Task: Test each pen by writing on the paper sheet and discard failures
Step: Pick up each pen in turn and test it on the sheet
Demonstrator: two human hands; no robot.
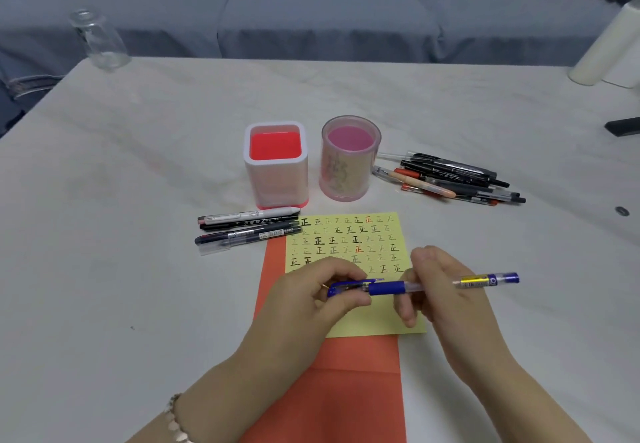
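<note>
Head view: a cluster of black and white pens [247, 229] lies just left of the yellow paper sheet [349, 234]. Over the sheet, the left hand [308, 304] pinches what looks like the cap of a translucent blue pen [387, 287], while the right hand [446, 293] curls round its barrel. A heap of dark pens [453, 179] lies farther right.

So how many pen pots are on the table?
2. A square white pot with a red inside stands beyond the yellow paper; a round pink pot stands just right of it. None seems hidden.
</note>
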